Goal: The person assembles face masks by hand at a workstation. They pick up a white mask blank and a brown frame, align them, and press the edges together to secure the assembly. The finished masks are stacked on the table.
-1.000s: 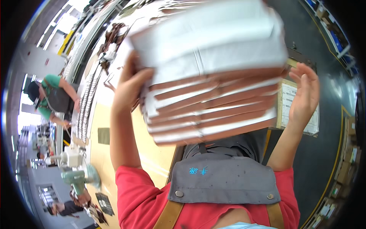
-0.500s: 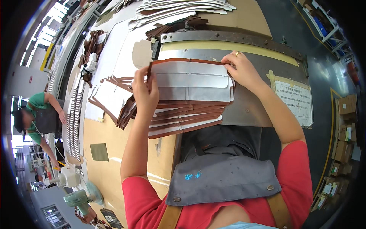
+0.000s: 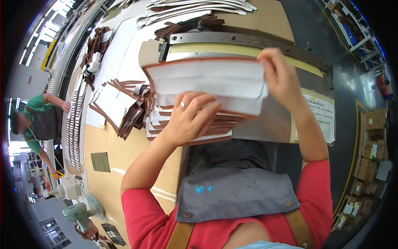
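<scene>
A white-faced, brown-edged panel [image 3: 207, 76] is raised at a slant in front of me, its surface bowed. My right hand [image 3: 284, 81], slightly blurred, pinches the panel at its upper right corner. Bent fingers of my left hand [image 3: 192, 118] lie over its lower edge near the middle; the thumb is hidden. Beneath the panel and my left hand is a fanned stack of similar brown-edged pieces [image 3: 155, 124]. Another loose pile of brown and white pieces [image 3: 118, 108] lies just to the left.
A metal machine bed with a bolted bar [image 3: 244, 40] stands behind the panel, a taped paper sheet [image 3: 323, 120] at its right. Long strips [image 3: 199, 6] lie at the back. A green-sleeved co-worker [image 3: 41, 120] is at far left, near a green fan [image 3: 76, 211]. Cartons [image 3: 375, 120] line the right.
My left hand has left the panel's upper left corner and come down to its lower middle edge. My right hand has shifted right at the corner. A plain white face shows instead of the slitted one.
</scene>
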### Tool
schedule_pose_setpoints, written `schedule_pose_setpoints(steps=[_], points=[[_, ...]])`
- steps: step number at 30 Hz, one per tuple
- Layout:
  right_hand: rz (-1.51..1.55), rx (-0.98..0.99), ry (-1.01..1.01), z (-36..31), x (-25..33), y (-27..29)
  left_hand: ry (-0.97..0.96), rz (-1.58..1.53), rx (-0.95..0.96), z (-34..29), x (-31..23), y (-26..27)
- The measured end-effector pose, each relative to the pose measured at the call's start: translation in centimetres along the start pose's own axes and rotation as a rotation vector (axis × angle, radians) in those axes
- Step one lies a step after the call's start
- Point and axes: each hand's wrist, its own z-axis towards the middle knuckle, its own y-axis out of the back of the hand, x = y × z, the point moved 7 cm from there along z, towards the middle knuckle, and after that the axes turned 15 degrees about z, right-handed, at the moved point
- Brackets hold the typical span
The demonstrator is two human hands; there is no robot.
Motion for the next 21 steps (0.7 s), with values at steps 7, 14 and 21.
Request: schedule_pose_setpoints(steps=[7, 14, 21], points=[[-0.142, -0.099, -0.123, 0.6, -14.5, 4.9, -0.047, -0.055, 0.447, 1.8, -0.5, -8.7], [-0.247, -0.13, -0.102, 0.9, -16.6, 4.5, 0.09, -0.127, 0.481, 4.1, 2.4, -9.7], [-0.403, -0.155, -0.073, 0.6, -14.8, 5.3, 0.255, 0.271, 0.492, 4.3, 7.5, -15.1]])
